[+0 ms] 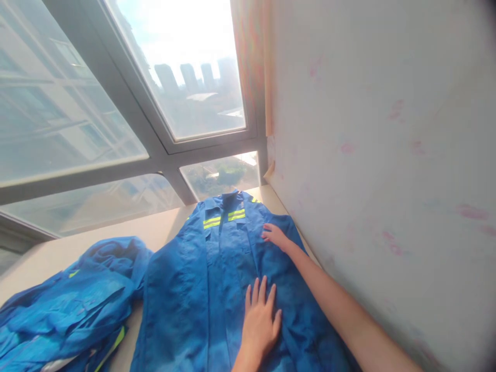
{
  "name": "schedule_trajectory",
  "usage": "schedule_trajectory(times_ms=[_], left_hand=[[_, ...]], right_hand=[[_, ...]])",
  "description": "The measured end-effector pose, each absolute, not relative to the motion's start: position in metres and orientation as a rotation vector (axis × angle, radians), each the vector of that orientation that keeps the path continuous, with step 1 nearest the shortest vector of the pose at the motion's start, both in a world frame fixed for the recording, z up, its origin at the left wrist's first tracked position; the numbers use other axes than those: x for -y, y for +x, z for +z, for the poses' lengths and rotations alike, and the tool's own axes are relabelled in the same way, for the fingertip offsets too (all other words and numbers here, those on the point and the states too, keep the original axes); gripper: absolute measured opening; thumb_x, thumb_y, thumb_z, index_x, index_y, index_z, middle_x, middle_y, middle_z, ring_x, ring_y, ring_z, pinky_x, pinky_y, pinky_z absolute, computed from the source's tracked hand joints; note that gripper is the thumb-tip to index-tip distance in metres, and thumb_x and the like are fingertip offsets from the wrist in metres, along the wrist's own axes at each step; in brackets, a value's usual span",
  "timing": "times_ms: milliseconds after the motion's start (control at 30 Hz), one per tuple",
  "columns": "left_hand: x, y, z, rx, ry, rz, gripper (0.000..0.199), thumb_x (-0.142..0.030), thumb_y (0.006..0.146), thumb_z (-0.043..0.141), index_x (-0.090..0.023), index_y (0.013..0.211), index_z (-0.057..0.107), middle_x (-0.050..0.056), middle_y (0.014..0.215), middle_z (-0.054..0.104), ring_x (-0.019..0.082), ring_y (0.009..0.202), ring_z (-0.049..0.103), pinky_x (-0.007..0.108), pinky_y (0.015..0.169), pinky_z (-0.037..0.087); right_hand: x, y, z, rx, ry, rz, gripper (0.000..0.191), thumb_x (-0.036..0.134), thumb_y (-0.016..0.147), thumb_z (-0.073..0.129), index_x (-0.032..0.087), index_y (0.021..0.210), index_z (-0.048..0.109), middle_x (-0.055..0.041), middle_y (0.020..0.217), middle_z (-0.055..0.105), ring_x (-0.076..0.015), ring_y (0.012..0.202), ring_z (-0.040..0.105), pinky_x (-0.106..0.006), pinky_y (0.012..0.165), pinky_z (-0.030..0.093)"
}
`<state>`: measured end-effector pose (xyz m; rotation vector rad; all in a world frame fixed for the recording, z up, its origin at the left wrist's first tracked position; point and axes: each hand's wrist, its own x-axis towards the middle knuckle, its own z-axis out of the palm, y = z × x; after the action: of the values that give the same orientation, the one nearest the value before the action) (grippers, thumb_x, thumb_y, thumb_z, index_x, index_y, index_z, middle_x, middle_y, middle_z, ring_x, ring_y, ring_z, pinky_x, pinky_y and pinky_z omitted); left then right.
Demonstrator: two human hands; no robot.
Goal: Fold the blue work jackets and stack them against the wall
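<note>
A blue work jacket (227,263) with yellow reflective stripes lies spread out on the pale window ledge (155,227), its collar toward the window. Low on the jacket's front, right of its centre line, my left hand (260,315) rests flat with the fingers spread. Farther up, my right hand (276,236) touches the jacket's right side near the sleeve, fingers apart and slightly bent. Neither hand grips the cloth visibly.
Crumpled blue clothing (77,305) with yellow strips lies on the ledge at the left. Grey window frames (155,155) stand behind the ledge. A white wall (368,155) with faint pink marks borders the right side.
</note>
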<state>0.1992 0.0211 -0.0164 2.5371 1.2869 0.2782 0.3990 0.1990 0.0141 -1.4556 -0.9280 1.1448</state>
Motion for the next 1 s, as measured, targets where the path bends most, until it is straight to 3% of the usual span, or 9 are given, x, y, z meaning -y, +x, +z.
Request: schedule_trajectory(times_ms=[167,300,533,667,800,900,1000], left_hand=[[-0.017,0.194,-0.021,-1.289,2.493,0.299,0.071,-0.028,0.085,0.057,-0.031,0.153,0.037,0.002,0.166,0.017,0.033,0.151,0.02,0.056,0.123,0.02],[-0.016,0.192,-0.024,-1.292,2.459,0.315,0.073,-0.023,0.081,0.059,-0.033,0.151,0.042,-0.002,0.166,0.017,0.032,0.152,0.018,0.056,0.123,0.02],[-0.016,0.192,-0.019,-1.271,2.404,0.305,0.07,-0.025,0.081,0.058,-0.03,0.15,0.044,0.001,0.165,0.021,0.033,0.151,0.021,0.058,0.123,0.019],[-0.013,0.196,-0.017,-1.276,2.34,0.363,0.066,-0.027,0.083,0.06,-0.031,0.147,0.048,0.002,0.163,0.029,0.033,0.15,0.026,0.057,0.124,0.021],[-0.023,0.197,-0.015,-1.336,2.145,0.519,0.044,-0.032,0.089,0.054,-0.026,0.132,0.063,0.009,0.15,0.05,0.032,0.139,0.044,0.057,0.117,0.035],[-0.05,0.185,-0.007,-1.426,2.095,0.634,0.042,-0.027,0.092,0.047,-0.021,0.13,0.064,0.012,0.143,0.056,0.029,0.132,0.052,0.051,0.112,0.044],[-0.091,0.168,0.002,-1.577,2.216,0.566,0.048,-0.023,0.088,0.048,-0.02,0.135,0.06,0.012,0.147,0.052,0.031,0.138,0.044,0.052,0.115,0.037]], right_hand=[[-0.237,0.42,-0.002,0.705,-1.414,1.205,0.017,0.018,0.087,0.051,0.007,0.097,0.059,-0.0139,0.099,0.07,-0.0157,0.081,0.07,-0.026,0.072,0.056],[-0.245,0.427,-0.014,0.648,-1.364,1.212,0.021,0.019,0.08,0.063,0.013,0.099,0.06,-0.0121,0.1,0.071,-0.0176,0.08,0.071,-0.028,0.071,0.059],[-0.244,0.451,-0.024,0.702,-1.486,1.07,0.023,0.02,0.079,0.058,0.016,0.101,0.061,-0.0119,0.101,0.071,-0.0209,0.093,0.07,-0.036,0.085,0.059],[-0.223,0.432,-0.025,0.966,-1.534,0.998,0.029,0.017,0.072,0.06,0.017,0.1,0.069,-0.011,0.115,0.07,-0.0267,0.118,0.061,-0.044,0.108,0.045],[-0.19,0.396,-0.042,1.634,-1.591,0.616,0.044,0.017,0.079,0.055,0.018,0.122,0.067,-0.0107,0.141,0.058,-0.0297,0.138,0.044,-0.051,0.12,0.026],[-0.173,0.382,-0.058,2.022,-1.654,0.232,0.052,0.019,0.086,0.049,0.017,0.137,0.058,-0.0121,0.149,0.05,-0.0306,0.143,0.038,-0.051,0.119,0.026],[-0.167,0.384,-0.066,2.106,-1.648,0.124,0.053,0.021,0.09,0.044,0.018,0.142,0.054,-0.0111,0.15,0.049,-0.0292,0.142,0.039,-0.05,0.117,0.031]])
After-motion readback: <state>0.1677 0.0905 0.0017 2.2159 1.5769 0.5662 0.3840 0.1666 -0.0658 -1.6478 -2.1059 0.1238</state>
